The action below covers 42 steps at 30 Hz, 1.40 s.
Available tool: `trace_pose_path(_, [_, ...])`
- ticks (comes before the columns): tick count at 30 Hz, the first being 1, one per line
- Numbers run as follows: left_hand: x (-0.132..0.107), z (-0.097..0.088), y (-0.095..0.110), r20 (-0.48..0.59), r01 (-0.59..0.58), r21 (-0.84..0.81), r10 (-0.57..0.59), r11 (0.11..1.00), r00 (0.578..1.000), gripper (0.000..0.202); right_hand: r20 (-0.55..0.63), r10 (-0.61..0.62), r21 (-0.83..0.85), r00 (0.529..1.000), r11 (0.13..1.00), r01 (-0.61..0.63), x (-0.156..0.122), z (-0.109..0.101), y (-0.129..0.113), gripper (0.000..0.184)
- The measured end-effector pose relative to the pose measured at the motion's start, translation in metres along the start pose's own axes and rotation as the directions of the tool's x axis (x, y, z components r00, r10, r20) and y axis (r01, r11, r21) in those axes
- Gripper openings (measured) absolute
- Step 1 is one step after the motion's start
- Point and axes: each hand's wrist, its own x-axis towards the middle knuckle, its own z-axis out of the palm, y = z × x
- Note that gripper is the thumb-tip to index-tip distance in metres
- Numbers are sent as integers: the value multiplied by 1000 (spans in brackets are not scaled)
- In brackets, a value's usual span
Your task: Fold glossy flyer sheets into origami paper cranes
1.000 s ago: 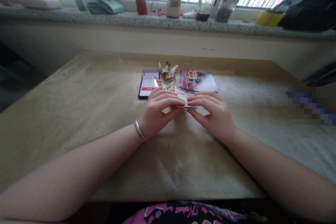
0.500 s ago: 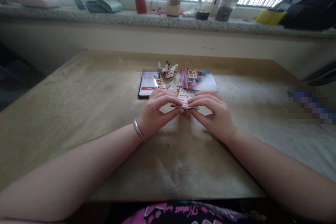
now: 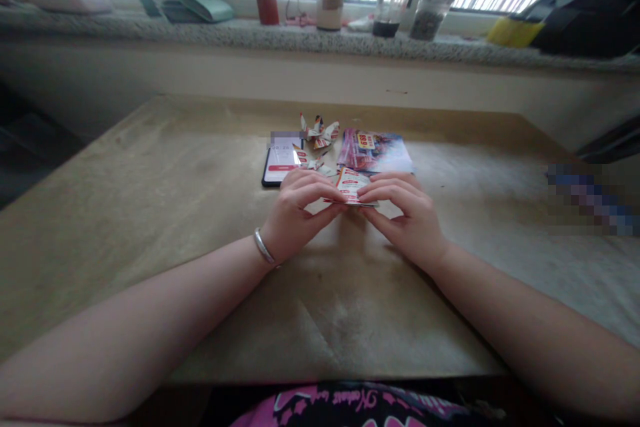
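Observation:
Between my two hands is a small piece of folded paper (image 3: 353, 185), white with red and orange print. My left hand (image 3: 306, 203) pinches its left edge, thumb below and fingers on top. On the opposite edge my right hand (image 3: 404, 208) grips in the same way. The paper is just above the table, and its underside is hidden. Beyond it lie folded paper cranes (image 3: 321, 133) of similar printed paper, one of them partly behind my left hand. A stack of colourful printed flyers (image 3: 383, 152) lies behind my right hand.
A phone (image 3: 281, 163) with a lit screen lies left of the paper cranes on the table (image 3: 150, 213). A blurred-out bluish object (image 3: 595, 200) is at the right edge. Bottles, a pouch and a yellow item (image 3: 515, 32) stand along the stone windowsill (image 3: 290, 40).
Both hands still hold the folded paper in nearly the same place. My left fingertips have shifted very slightly left along its edge.

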Motion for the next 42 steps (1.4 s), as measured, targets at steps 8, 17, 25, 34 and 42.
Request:
trace_pose_path(8, [2, -2, 1, -16, -75, 48, 76, 996, 997, 5, -7, -6, -9, 1000, 1000, 6, 2, 0, -1, 7])
trace_pose_path(17, [0, 0, -1, -50, -46, 41, 48, 998, 998, 6, 8, 50, 6, 999, 999, -50, -1, 0, -1, 8])
trace_pose_path(25, [1, 0, -1, -39, -51, 32, 52, 998, 998, 6, -23, 31, 15, 999, 999, -31, 1, 0, -2, 7])
trace_pose_path(34, [1, 0, -4, -28, -59, 69, 61, 996, 998, 6, -26, 67, -65, 997, 996, -69, -1, 1, -1, 3])
trace_pose_path(42, [1, -1, -1, -29, -45, 29, 45, 999, 999, 7, -28, 82, -39, 996, 996, -83, 1, 0, -3, 3])
